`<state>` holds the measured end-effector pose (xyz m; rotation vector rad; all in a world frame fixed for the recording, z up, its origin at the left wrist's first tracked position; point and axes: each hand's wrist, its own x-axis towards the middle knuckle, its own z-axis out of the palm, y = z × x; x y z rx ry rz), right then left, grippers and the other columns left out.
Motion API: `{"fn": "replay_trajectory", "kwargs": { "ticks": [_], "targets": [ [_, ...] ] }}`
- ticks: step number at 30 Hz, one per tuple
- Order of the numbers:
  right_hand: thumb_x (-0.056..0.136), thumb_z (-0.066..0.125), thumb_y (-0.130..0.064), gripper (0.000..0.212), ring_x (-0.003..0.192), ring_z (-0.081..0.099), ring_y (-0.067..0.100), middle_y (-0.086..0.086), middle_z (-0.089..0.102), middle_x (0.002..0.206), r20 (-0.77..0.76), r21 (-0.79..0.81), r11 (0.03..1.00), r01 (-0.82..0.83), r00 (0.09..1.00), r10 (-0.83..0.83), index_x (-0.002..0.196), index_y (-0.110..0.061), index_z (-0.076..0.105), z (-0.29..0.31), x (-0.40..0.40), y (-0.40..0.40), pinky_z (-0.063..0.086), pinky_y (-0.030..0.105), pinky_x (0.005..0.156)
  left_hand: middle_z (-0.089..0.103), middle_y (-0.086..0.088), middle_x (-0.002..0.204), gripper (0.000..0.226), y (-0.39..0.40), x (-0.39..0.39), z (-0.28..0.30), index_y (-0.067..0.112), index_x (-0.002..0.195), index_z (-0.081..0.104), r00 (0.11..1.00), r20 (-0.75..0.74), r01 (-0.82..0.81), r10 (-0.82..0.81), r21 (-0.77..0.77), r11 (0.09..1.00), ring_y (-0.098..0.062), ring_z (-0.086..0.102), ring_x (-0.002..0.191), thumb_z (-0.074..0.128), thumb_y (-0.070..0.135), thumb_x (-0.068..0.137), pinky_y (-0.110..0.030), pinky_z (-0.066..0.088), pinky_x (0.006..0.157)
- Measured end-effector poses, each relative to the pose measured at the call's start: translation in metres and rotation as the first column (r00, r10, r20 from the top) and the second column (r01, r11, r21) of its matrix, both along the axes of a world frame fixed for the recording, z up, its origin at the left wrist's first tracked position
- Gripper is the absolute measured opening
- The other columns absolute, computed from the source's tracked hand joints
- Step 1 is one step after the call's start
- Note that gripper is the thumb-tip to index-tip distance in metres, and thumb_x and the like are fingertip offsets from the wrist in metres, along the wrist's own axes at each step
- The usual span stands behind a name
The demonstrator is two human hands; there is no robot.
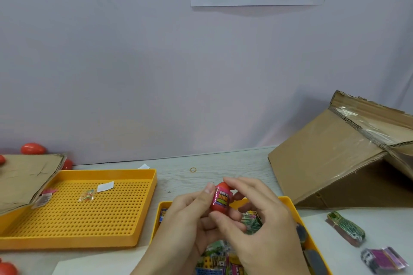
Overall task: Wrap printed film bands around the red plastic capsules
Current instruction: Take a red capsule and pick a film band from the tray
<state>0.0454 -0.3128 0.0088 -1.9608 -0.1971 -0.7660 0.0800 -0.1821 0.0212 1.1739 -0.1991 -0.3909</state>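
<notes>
A red plastic capsule [220,197] stands upright between both hands, above a small yellow tray [288,202]. A printed film band [222,198] with bright lettering sits around its middle. My left hand [190,219] holds the capsule from the left, thumb up along its side. My right hand [259,219] pinches it from the right, one fingertip over the top and the thumb under the bottom. More loose printed bands [223,259] fill the small tray under my hands. Other red capsules lie at the far left [33,148] and the bottom left corner [7,268].
A large perforated yellow tray [73,210] on the left holds a few small packets and a white slip. Cardboard [26,174] overlaps its left end. A tilted cardboard box [342,158] stands at right. Two banded bundles of film lie at lower right [346,227], [383,260]. A rubber band [193,169] lies mid-table.
</notes>
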Motion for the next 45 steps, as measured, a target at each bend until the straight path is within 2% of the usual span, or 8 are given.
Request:
{"fn": "replay_trajectory", "kwargs": {
  "ticks": [7,10,15,24,29,36,41,45],
  "targets": [
    [0.065,0.076,-0.036,0.041,0.092,0.057,0.0,-0.028,0.06,0.107,-0.051,0.028,1.0,-0.013,0.999,0.015,0.101,-0.052,0.063,-0.005,0.0,0.0,0.044,0.007,0.069,0.069,-0.034,0.084,0.041,0.001,-0.002,0.0,-0.008,0.085,0.074,0.997,-0.061,0.036,-0.038,-0.027,0.999,-0.04,0.073,0.082,0.058,0.029,0.079,-0.039,0.06,0.057],
    [0.07,0.086,-0.028,0.042,0.088,0.058,0.005,-0.026,0.062,0.105,-0.104,0.062,0.996,-0.068,0.992,0.075,0.098,-0.052,0.064,-0.007,0.0,-0.002,0.047,0.013,0.068,0.066,-0.039,0.09,0.044,0.003,-0.002,-0.002,-0.012,0.084,0.071,0.995,-0.095,0.025,-0.025,0.0,1.0,-0.04,0.07,0.071,0.061,0.03,0.077,-0.039,0.06,0.055],
    [0.066,0.079,-0.041,0.035,0.089,0.06,0.008,-0.02,0.063,0.105,-0.146,0.063,0.991,-0.122,0.981,0.13,0.098,-0.048,0.067,-0.007,0.001,-0.001,0.047,0.014,0.069,0.066,-0.021,0.071,0.034,0.003,-0.001,-0.005,0.002,0.07,0.078,0.995,-0.101,0.008,-0.012,-0.03,0.999,-0.036,0.067,0.067,0.06,0.031,0.072,-0.037,0.056,0.05],
    [0.083,0.074,-0.021,0.043,0.105,0.059,0.002,-0.027,0.058,0.111,-0.11,0.081,0.996,-0.025,0.993,0.034,0.112,-0.05,0.058,-0.014,0.004,-0.001,0.055,0.026,0.076,0.071,-0.032,0.096,0.04,-0.002,0.001,-0.004,-0.004,0.092,0.075,0.994,-0.085,-0.073,0.072,-0.008,0.997,-0.04,0.072,0.088,0.068,0.029,0.071,-0.039,0.061,0.069],
    [0.074,0.084,-0.017,0.04,0.086,0.064,0.004,-0.022,0.065,0.091,0.003,-0.105,0.987,0.119,0.993,-0.119,0.105,-0.036,0.069,-0.012,0.002,0.007,0.052,0.018,0.067,0.073,-0.028,0.092,0.04,-0.004,0.001,-0.004,-0.006,0.095,0.064,0.973,-0.074,-0.221,0.218,-0.036,0.975,-0.038,0.074,0.083,0.076,0.021,0.067,-0.029,0.06,0.064],
    [0.066,0.087,-0.001,0.043,0.081,0.059,-0.002,-0.019,0.064,0.084,0.091,-0.147,0.962,0.231,0.971,-0.22,0.097,-0.027,0.073,-0.012,0.007,0.01,0.043,0.003,0.066,0.072,-0.031,0.086,0.042,-0.007,-0.002,-0.002,-0.006,0.091,0.062,0.976,-0.12,-0.192,0.184,-0.06,0.98,-0.039,0.074,0.079,0.078,0.019,0.062,-0.031,0.06,0.06],
    [0.076,0.072,-0.03,0.052,0.11,0.057,-0.003,-0.027,0.058,0.118,-0.072,-0.076,0.996,0.048,0.996,-0.053,0.122,-0.049,0.057,-0.007,0.007,0.004,0.049,0.012,0.081,0.07,-0.033,0.087,0.033,-0.001,-0.001,-0.002,-0.005,0.084,0.066,0.985,-0.142,-0.1,0.098,-0.002,0.995,-0.042,0.071,0.079,0.077,0.022,0.068,-0.034,0.061,0.061],
    [0.069,0.074,-0.03,0.057,0.109,0.06,-0.001,-0.031,0.061,0.117,-0.13,0.001,0.998,-0.064,0.99,0.063,0.115,-0.06,0.059,-0.007,0.007,0.002,0.055,0.026,0.083,0.071,-0.033,0.093,0.035,0.003,0.001,-0.001,-0.005,0.088,0.074,0.983,-0.183,-0.023,0.024,0.006,1.0,-0.037,0.073,0.077,0.073,0.026,0.071,-0.034,0.062,0.063]
  ]
}}
